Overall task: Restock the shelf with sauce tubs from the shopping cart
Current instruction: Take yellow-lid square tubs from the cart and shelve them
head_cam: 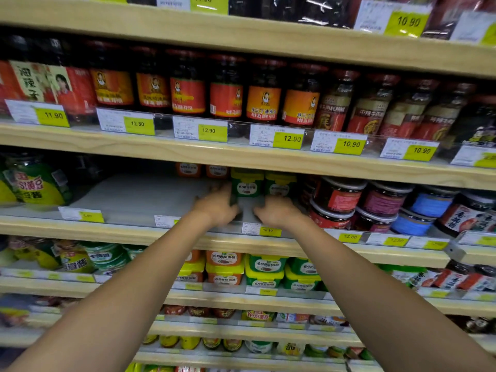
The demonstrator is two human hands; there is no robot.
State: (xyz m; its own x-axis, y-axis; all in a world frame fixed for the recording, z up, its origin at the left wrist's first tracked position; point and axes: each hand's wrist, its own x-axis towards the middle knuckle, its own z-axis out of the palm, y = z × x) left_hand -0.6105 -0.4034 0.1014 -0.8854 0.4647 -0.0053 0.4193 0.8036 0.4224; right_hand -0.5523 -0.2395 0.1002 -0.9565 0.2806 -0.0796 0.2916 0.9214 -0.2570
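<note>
Both my arms reach into the middle shelf (pixel 128 200). A green sauce tub (pixel 247 185) with a yellow lid stands on it, and my left hand (pixel 218 208) has its fingers around the tub's left side. A second green tub (pixel 280 183) stands right beside it. My right hand (pixel 277 212) lies just in front of and below that second tub, fingers bent forward, holding nothing. Two orange tubs (pixel 201 169) stand further back on the same shelf. The shopping cart is out of view.
Left of the tubs the shelf board is bare up to green-yellow jars (pixel 35 183). Round stacked tubs (pixel 338 202) crowd the right side. Dark sauce jars (pixel 225 89) fill the shelf above. More green and orange tubs (pixel 264 269) sit on the shelf below. Yellow price tags line the edges.
</note>
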